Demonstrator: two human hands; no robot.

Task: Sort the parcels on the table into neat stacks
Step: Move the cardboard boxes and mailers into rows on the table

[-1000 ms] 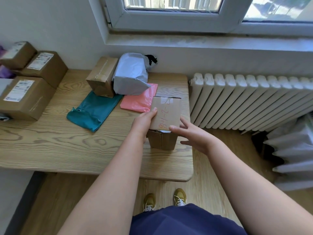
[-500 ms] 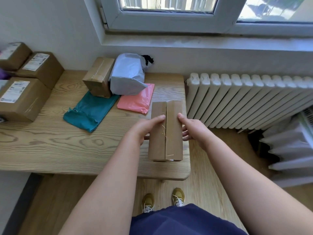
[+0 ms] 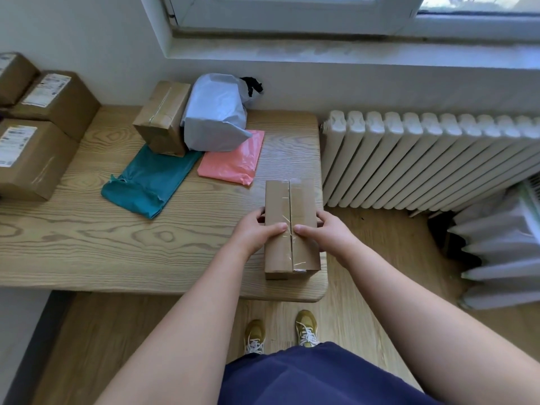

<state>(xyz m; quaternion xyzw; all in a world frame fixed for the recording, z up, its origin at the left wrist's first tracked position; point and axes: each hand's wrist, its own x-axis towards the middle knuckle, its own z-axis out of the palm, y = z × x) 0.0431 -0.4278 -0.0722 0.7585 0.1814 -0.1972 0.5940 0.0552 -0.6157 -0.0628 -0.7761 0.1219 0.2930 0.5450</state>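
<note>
Both hands clasp the box [image 3: 290, 200] from either flank, left hand [image 3: 257, 229] and right hand [image 3: 324, 233] level at its mid-length, thumbs on top meeting near the seam, so neither is nearer. It lies flat at the table's [image 3: 87, 244] lower-right corner, just right of frame centre, long axis running straight up the frame. It is a plain brown carton with clear tape along the centre seam.

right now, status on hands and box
Left hand and right hand both grip taped box. Box flat on table, near right edge. Pink mailer close beyond, apart.
</note>
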